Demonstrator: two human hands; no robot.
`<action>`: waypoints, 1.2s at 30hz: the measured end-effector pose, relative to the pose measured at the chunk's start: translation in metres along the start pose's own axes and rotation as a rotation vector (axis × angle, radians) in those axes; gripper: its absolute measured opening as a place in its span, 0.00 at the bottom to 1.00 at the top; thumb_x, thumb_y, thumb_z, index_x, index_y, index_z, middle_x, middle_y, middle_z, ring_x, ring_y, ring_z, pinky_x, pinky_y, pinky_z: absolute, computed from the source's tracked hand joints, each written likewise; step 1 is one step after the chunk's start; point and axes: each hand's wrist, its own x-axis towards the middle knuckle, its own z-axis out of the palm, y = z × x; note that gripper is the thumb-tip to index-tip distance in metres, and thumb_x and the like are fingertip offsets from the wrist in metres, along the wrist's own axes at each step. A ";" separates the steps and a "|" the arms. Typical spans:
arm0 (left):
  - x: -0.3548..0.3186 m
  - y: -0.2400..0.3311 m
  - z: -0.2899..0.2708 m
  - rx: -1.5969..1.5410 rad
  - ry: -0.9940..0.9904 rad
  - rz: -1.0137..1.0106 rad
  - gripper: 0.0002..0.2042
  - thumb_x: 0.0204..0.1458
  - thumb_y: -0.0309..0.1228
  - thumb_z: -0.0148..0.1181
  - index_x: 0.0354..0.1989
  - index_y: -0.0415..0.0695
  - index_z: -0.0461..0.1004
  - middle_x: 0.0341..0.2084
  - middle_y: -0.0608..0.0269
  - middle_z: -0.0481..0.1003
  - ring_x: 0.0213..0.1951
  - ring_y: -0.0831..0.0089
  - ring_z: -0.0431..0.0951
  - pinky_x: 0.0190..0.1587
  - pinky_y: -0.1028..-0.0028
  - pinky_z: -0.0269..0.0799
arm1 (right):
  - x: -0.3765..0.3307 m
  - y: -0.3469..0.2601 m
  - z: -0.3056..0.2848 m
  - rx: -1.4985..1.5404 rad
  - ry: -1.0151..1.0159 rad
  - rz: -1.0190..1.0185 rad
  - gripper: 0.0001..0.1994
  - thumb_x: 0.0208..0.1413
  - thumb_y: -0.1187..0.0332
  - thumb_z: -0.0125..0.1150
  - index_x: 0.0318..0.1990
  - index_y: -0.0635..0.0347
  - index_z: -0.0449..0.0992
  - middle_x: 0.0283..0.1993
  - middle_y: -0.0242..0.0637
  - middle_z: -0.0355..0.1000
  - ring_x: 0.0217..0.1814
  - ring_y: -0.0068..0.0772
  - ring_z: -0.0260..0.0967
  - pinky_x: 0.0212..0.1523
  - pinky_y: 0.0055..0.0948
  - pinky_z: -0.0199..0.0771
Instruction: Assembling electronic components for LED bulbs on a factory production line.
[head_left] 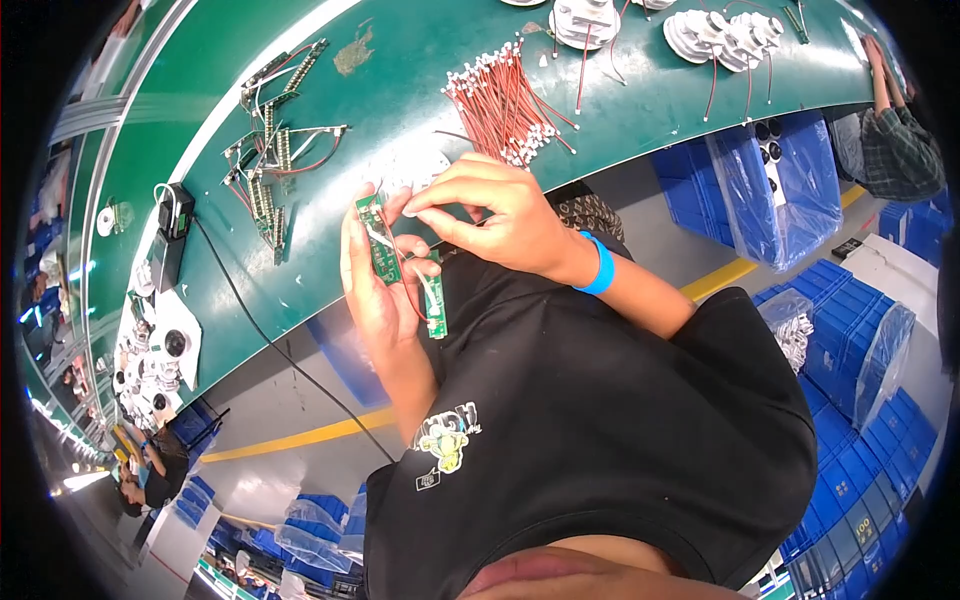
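Our left hand (pixel 388 312) was curled around an upper circuit board (pixel 380 258), thumb and fingers pressing its edges, with a lower circuit board (pixel 438 308) at its fingers; part of both lay hidden behind them. Our right hand (pixel 500 215) had its thumb and index fingertips drawn close together beside the upper board; we could not tell whether they pinched anything. A thin red wire (pixel 405 285) ran between the two boards, which were nearer to us than the bundle of red wires (pixel 495 100) on the table (pixel 390 95).

That one bundle overlapped too thickly for us to count its wires. Nearer us and to its left, loose white pieces (pixel 400 168) were half covered by our hands, their number unclear. Farther left of the bundle, one tangle of wired board strips (pixel 270 170) hid its own count. To the bundle's right we made out one white housing (pixel 585 25), then at least three crowded white housings (pixel 695 38); others were cut off above. Far right of the bundle, one co-worker (pixel 900 150) was visible only in part.
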 end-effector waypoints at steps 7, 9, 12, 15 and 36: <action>0.001 -0.005 0.001 0.139 0.007 0.018 0.23 0.66 0.40 0.40 0.63 0.37 0.57 0.51 0.41 0.71 0.26 0.71 0.78 0.24 0.71 0.81 | -0.002 0.006 0.012 -0.104 0.003 -0.127 0.06 0.48 0.75 0.66 0.36 0.62 0.79 0.33 0.37 0.77 0.32 0.38 0.73 0.31 0.32 0.73; -0.001 -0.008 0.007 0.112 0.006 0.025 0.23 0.66 0.40 0.40 0.63 0.36 0.57 0.52 0.40 0.70 0.26 0.71 0.78 0.26 0.71 0.81 | -0.003 0.006 0.013 -0.104 0.011 -0.116 0.06 0.48 0.75 0.66 0.35 0.62 0.79 0.32 0.37 0.77 0.31 0.38 0.73 0.31 0.32 0.73; -0.003 -0.012 0.009 0.055 0.012 0.024 0.24 0.66 0.41 0.40 0.63 0.36 0.56 0.55 0.39 0.68 0.26 0.71 0.78 0.29 0.71 0.81 | -0.004 0.007 0.014 -0.074 -0.004 -0.086 0.06 0.48 0.75 0.66 0.34 0.63 0.79 0.32 0.38 0.76 0.30 0.38 0.73 0.31 0.31 0.73; -0.006 -0.013 0.011 0.044 0.036 0.021 0.24 0.66 0.41 0.42 0.64 0.36 0.55 0.55 0.39 0.69 0.26 0.71 0.77 0.29 0.71 0.80 | -0.007 0.008 0.013 -0.081 -0.016 -0.090 0.06 0.48 0.75 0.66 0.34 0.64 0.78 0.32 0.39 0.76 0.31 0.38 0.73 0.31 0.30 0.73; -0.009 -0.013 0.005 0.170 -0.014 0.055 0.25 0.63 0.38 0.50 0.63 0.34 0.58 0.54 0.44 0.71 0.26 0.69 0.78 0.29 0.68 0.82 | -0.007 0.006 0.009 -0.231 0.043 -0.133 0.07 0.44 0.73 0.69 0.31 0.62 0.77 0.29 0.36 0.75 0.29 0.35 0.73 0.27 0.29 0.72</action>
